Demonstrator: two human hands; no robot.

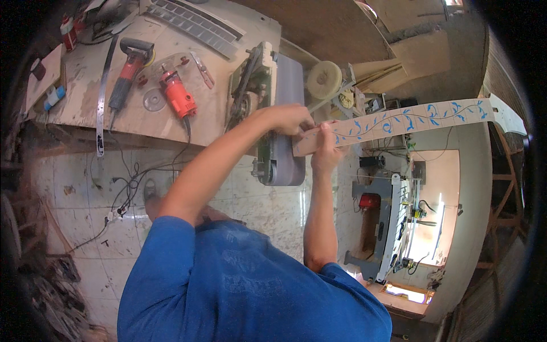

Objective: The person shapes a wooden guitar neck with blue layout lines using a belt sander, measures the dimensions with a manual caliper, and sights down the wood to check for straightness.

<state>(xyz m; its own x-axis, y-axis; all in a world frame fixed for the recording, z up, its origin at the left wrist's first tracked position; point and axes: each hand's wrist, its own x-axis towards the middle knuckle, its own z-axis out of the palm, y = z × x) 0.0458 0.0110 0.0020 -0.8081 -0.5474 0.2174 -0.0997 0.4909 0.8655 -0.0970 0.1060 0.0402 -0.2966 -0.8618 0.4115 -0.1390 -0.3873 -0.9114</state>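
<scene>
A long, tapering light-wood fretboard with thin cross lines and a blue leaf-and-vine pattern reaches out to the right. Its near end lies by the wide grey belt of a belt sander; whether the wood touches the belt I cannot tell. My right hand grips the fretboard close to that end, thumb on the patterned face and fingers behind. At the end itself, my left hand is closed on the wood with curled fingers, its forearm crossing in front of the sander. The fingertips are partly hidden.
On the workbench at the left lie a red rotary power tool, an angle grinder, a metal straightedge and a utility knife. Cables trail across the tiled floor. A grey machine stands at the right.
</scene>
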